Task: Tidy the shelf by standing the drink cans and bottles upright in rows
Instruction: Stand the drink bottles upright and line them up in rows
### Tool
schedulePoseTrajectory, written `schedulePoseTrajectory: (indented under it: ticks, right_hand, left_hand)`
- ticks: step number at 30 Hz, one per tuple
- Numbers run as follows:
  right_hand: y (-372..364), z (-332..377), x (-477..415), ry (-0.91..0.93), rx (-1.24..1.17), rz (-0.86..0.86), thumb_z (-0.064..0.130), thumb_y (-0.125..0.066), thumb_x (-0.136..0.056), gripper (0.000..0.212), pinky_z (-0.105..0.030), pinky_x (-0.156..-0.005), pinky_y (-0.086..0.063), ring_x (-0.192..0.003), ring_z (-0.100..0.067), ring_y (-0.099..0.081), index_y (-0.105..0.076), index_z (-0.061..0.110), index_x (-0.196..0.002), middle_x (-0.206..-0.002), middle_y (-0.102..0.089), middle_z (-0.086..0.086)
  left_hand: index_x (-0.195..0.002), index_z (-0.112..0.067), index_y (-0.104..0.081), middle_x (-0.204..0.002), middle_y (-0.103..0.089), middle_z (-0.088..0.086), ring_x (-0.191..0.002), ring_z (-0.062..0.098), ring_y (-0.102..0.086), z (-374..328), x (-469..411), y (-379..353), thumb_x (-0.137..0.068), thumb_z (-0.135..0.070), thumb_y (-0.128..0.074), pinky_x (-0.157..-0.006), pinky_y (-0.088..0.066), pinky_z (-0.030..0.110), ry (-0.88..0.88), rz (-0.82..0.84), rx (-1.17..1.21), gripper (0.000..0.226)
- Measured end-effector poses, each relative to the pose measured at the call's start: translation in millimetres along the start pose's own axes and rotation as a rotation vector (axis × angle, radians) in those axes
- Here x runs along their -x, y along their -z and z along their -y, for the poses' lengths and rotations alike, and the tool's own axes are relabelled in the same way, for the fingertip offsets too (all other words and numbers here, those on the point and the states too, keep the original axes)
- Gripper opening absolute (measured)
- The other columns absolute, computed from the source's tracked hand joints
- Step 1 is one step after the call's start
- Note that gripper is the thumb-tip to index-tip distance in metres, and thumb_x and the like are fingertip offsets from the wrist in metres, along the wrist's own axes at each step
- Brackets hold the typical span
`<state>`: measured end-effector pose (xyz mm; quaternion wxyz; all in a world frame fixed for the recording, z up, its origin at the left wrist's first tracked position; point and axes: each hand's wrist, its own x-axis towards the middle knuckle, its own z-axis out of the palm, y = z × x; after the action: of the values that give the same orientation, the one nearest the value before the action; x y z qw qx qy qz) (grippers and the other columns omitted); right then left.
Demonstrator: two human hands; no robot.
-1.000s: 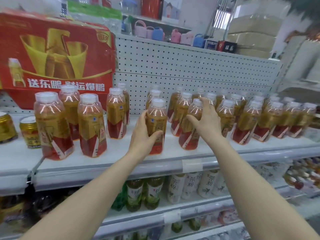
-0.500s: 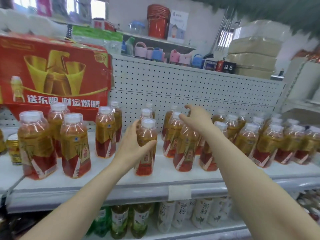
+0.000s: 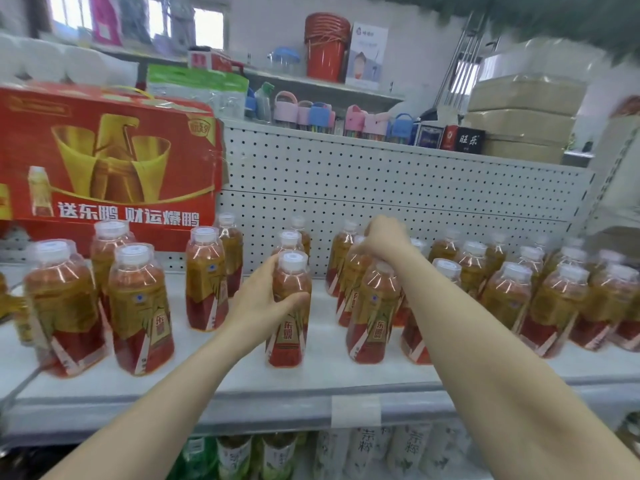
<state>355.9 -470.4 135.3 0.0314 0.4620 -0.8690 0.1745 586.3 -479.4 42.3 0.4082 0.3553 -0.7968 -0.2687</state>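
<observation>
Shelf (image 3: 242, 372): white board, perforated back panel (image 3: 381, 188), grey front rail (image 3: 207, 410) bearing one blank label (image 3: 355, 410) at 6 o'clock. All bottles stand upright, with white caps and amber contents.

- 9 o'clock: left group (image 3: 140, 310) of three, with a pair (image 3: 206, 278) just beside it.
- Centre: a file of three, the front bottle (image 3: 289, 306) set well forward.
- 1 o'clock: lead bottle (image 3: 372, 313), with a second bottle (image 3: 349, 278) close behind.
- 2 to 3 o'clock: right rows (image 3: 554, 299), closely packed.
- 10 o'clock: red carton (image 3: 104, 161), base hidden.

red gift box (image 3: 104, 161), orange buckets (image 3: 325, 46), pegboard (image 3: 381, 188)
</observation>
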Motion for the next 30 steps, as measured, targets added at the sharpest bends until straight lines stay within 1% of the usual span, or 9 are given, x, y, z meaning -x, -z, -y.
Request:
schedulePoseTrajectory:
  ticks: [3, 5, 7, 9, 12, 15, 19, 23, 30]
  right_hand:
    - [4.3, -1.5, 9.9, 0.043, -0.05, 0.022, 0.041, -0.066, -0.088, 0.029, -0.028, -0.057, -0.047, -0.076, -0.022, -0.065, -0.062, 0.012, -0.09, -0.079, -0.064, -0.004]
    - [7.7, -3.1, 25.4, 0.064, -0.127, -0.033, 0.05, -0.055, -0.093, 0.046, -0.034, -0.069, -0.049, -0.092, -0.026, -0.064, -0.061, 0.009, -0.113, -0.101, -0.068, -0.008]
    - [8.6, -8.3, 48.5, 0.052, -0.193, -0.111, 0.059, -0.049, -0.092, 0.056, -0.033, -0.068, -0.045, -0.095, -0.025, -0.061, -0.057, 0.013, -0.123, -0.106, -0.068, -0.006]
    - [1.3, -16.0, 73.3, 0.043, -0.169, -0.138, 0.065, -0.052, -0.087, 0.064, -0.035, -0.072, -0.049, -0.1, -0.026, -0.061, -0.054, 0.016, -0.128, -0.111, -0.066, -0.007]
    - [-21.4, -26.5, 102.4, 0.064, -0.087, -0.164, 0.06, -0.066, -0.083, 0.083, -0.047, -0.093, -0.047, -0.121, -0.038, -0.053, -0.033, 0.017, -0.146, -0.141, -0.046, -0.015]
    - [-35.4, -31.3, 112.9, 0.093, -0.186, -0.225, 0.046, -0.067, -0.088, 0.073, -0.045, -0.093, -0.046, -0.119, -0.04, -0.053, -0.03, 0.021, -0.146, -0.138, -0.046, -0.016]
    - [-36.1, -32.6, 112.9, 0.131, -0.174, -0.222, 0.04, -0.061, -0.092, 0.061, -0.042, -0.09, -0.044, -0.117, -0.04, -0.053, -0.033, 0.02, -0.143, -0.134, -0.047, -0.017]
    - [-35.0, -35.5, 110.2, 0.144, -0.195, -0.189, 0.041, -0.062, -0.093, 0.063, -0.044, -0.096, -0.042, -0.121, -0.039, -0.051, -0.032, 0.022, -0.145, -0.137, -0.047, -0.017]
    - [-36.0, -38.4, 112.0, 0.173, -0.205, -0.195, 0.042, -0.066, -0.091, 0.066, -0.044, -0.096, -0.043, -0.123, -0.04, -0.05, -0.033, 0.022, -0.144, -0.14, -0.045, -0.017]
  left_hand:
    - [-0.137, -0.032, -0.046, -0.117, -0.063, -0.015, -0.104, 0.006, -0.059, 3.2, -0.8, -1.4, -0.083, -0.037, -0.074, -0.086, -0.048, 0.03, -0.021, 0.011, 0.023, 0.06]
    - [-0.139, -0.031, -0.045, -0.116, -0.062, -0.016, -0.099, -0.003, -0.057, 4.4, 0.9, -1.8, -0.083, -0.036, -0.075, -0.08, -0.044, 0.019, -0.022, 0.014, 0.053, 0.064]
    - [-0.142, -0.03, -0.041, -0.115, -0.058, -0.019, -0.097, -0.008, -0.053, 5.9, 4.9, -4.0, -0.083, -0.035, -0.076, -0.078, -0.039, 0.012, -0.009, 0.0, 0.09, 0.068]
    - [-0.145, -0.028, -0.037, -0.122, -0.054, -0.017, -0.106, 0.0, -0.051, 10.1, 10.7, -9.1, -0.081, -0.034, -0.077, -0.087, -0.04, 0.018, 0.005, -0.029, 0.127, 0.076]
    - [-0.144, -0.025, -0.036, -0.128, -0.052, -0.014, -0.113, 0.004, -0.046, 20.1, 23.9, -20.6, -0.08, -0.033, -0.079, -0.094, -0.039, 0.025, 0.036, -0.04, 0.157, 0.078]
    - [-0.144, -0.027, -0.034, -0.125, -0.05, -0.016, -0.115, 0.005, -0.047, 29.1, 36.1, -30.5, -0.081, -0.029, -0.079, -0.095, -0.042, 0.028, 0.07, -0.032, 0.184, 0.077]
    - [-0.145, -0.026, -0.034, -0.123, -0.047, -0.018, -0.115, 0.003, -0.045, 31.4, 36.9, -32.1, -0.082, -0.026, -0.078, -0.096, -0.041, 0.029, 0.07, -0.029, 0.181, 0.077]
    - [-0.145, -0.024, -0.035, -0.126, -0.051, -0.013, -0.114, 0.004, -0.047, 33.7, 37.1, -33.6, -0.081, -0.025, -0.079, -0.095, -0.043, 0.028, 0.084, -0.038, 0.168, 0.077]
    - [-0.143, -0.025, -0.037, -0.136, -0.055, -0.004, -0.125, 0.018, -0.053, 34.7, 35.6, -40.9, -0.075, -0.034, -0.083, -0.101, -0.049, 0.047, 0.131, -0.116, 0.123, 0.082]
